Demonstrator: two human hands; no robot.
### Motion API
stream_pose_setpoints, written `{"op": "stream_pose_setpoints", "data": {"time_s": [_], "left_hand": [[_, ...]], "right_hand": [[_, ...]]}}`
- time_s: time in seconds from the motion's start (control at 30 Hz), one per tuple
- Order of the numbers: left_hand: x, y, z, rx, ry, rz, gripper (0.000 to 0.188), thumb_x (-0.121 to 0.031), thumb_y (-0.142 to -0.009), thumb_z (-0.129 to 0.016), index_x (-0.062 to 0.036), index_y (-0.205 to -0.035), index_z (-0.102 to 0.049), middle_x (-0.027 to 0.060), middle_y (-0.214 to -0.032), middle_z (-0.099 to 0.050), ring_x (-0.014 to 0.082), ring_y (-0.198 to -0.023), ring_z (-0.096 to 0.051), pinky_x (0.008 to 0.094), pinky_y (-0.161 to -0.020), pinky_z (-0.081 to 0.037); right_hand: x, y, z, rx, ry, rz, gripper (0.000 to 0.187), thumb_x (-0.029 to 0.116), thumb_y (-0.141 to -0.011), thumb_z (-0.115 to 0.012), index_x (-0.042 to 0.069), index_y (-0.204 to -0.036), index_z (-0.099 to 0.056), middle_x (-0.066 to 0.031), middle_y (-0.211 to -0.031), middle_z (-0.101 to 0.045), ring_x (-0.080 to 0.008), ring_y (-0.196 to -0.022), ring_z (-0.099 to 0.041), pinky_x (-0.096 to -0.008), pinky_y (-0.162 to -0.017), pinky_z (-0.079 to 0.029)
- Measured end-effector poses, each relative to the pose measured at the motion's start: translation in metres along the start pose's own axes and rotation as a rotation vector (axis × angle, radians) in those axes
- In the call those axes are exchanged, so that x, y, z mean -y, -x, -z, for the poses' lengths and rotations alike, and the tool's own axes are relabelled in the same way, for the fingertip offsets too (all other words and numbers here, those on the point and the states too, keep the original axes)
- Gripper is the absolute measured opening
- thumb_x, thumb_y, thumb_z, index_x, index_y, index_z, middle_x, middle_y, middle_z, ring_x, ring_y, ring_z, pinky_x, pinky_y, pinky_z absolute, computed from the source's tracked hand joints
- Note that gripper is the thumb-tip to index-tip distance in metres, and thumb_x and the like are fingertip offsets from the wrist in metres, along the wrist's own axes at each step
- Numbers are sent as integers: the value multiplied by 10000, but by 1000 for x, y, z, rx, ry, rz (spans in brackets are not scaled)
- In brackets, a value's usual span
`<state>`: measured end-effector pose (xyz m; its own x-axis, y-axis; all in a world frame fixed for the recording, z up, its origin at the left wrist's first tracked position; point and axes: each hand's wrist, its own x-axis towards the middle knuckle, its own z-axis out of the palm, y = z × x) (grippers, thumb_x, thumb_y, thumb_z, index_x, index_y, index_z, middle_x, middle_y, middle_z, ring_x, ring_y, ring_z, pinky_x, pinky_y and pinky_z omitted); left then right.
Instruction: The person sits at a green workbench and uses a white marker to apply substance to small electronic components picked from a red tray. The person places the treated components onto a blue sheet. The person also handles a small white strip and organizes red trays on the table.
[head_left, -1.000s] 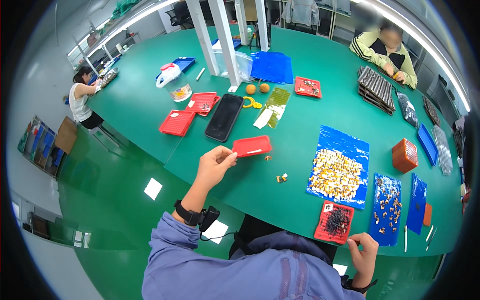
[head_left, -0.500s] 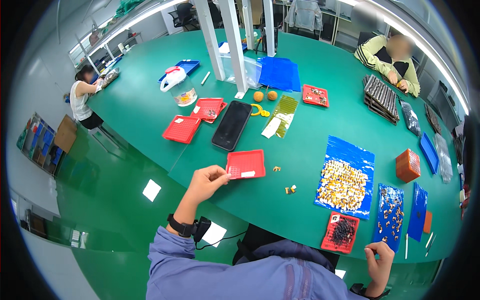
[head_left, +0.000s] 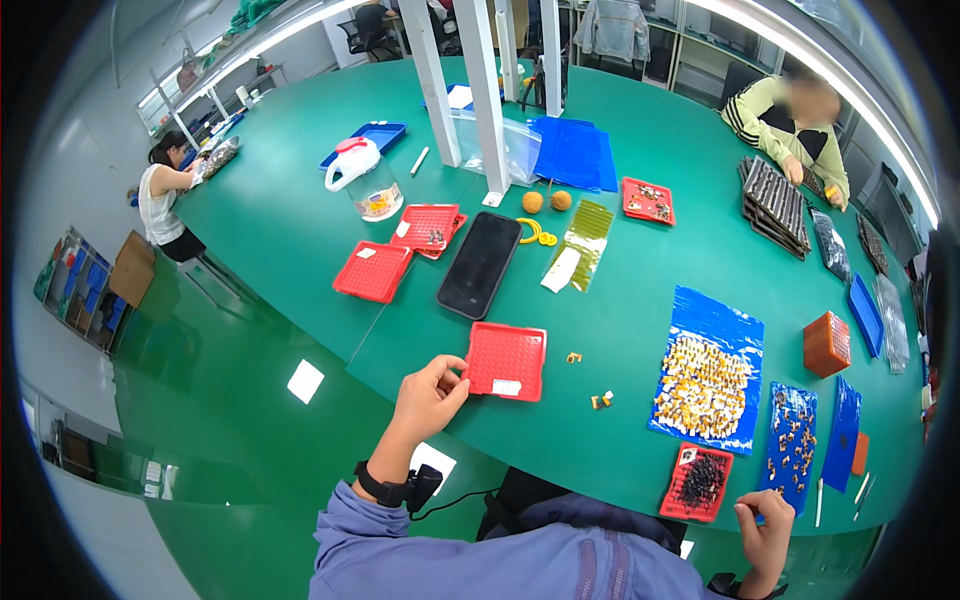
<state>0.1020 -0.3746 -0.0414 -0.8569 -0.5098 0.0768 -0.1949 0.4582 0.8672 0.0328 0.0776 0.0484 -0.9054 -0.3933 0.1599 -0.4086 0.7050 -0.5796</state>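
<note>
Thumb and fingers of my left hand point(head_left: 430, 400) pinch the left edge of a shallow red tray point(head_left: 507, 355). Its gridded face shows fully, with a white label near the front edge and no parts visible on it. At the table's near edge my right hand point(head_left: 766, 540) is curled, thumb against fingers; whatever may be between them is hidden. Close to it are a red tray point(head_left: 668, 503) of small black parts point(head_left: 703, 482) and a blue sheet point(head_left: 778, 470) with scattered small yellow-brown parts. Behind lies a larger blue sheet point(head_left: 715, 312) covered with many white-and-yellow pieces point(head_left: 703, 388).
A black phone point(head_left: 480, 265), stacked red trays point(head_left: 372, 272), a clear jug point(head_left: 378, 197) and a greenish-yellow strip sheet point(head_left: 590, 235) lie beyond. A red-brown box point(head_left: 827, 345) stands right. White posts point(head_left: 487, 110) rise mid-table. A co-worker point(head_left: 790, 120) sits far right, another far left.
The red tray at my left hand was tilted and now shows its face more fully, looking flatter. My view has shifted slightly. My right hand remains curled by the near edge.
</note>
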Motion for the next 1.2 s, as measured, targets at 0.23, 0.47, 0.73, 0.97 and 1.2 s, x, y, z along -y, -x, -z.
{"op": "stream_pose_setpoints", "data": {"time_s": [0.23, 0.47, 0.73, 0.97, 1.2], "left_hand": [[-11, -12, 20, 200, -179, -108, 232, -131, -794, -699, -27, -985, -618, 47, -648, -608, 125, -556, -562, 256, -530, -456], [-51, -114, 83, 108, -430, -235, 176, -146, -778, -686, -21, -899, -665, 117, -785, -638, 218, -705, -620, 326, -641, -488], [31, -240, 92, 53, -535, -128, 179, -76, -768, -678, -12, -936, -688, 126, -829, -686, 213, -780, -659, 323, -736, -517], [42, -249, 63, 35, -457, -127, 208, -78, -759, -694, -18, -958, -690, 142, -880, -684, 227, -812, -662, 327, -761, -518], [33, -228, 61, -70, -480, -291, 180, -121, -769, -709, -16, -907, -662, 125, -767, -647, 221, -737, -635, 326, -699, -508]], "right_hand": [[4, -8, -3, 7, 0, -24, 54, -64, -719, -632, -32, -752, -603, -99, -657, -574, -179, -559, -540, -282, -529, -404], [10, -11, -3, -14, 39, -6, 63, -70, -715, -632, -33, -756, -601, -101, -660, -576, -186, -566, -548, -281, -530, -412], [8, -1, -4, -48, 18, -77, 69, -71, -714, -636, -34, -762, -603, -101, -667, -582, -185, -580, -560, -276, -541, -422], [9, 2, -3, -47, 38, -100, 72, -76, -717, -634, -38, -767, -599, -102, -677, -585, -185, -583, -559, -278, -552, -427], [12, -5, -6, -31, 20, -69, 72, -75, -719, -630, -39, -771, -596, -104, -675, -578, -189, -580, -553, -280, -549, -423]]}}
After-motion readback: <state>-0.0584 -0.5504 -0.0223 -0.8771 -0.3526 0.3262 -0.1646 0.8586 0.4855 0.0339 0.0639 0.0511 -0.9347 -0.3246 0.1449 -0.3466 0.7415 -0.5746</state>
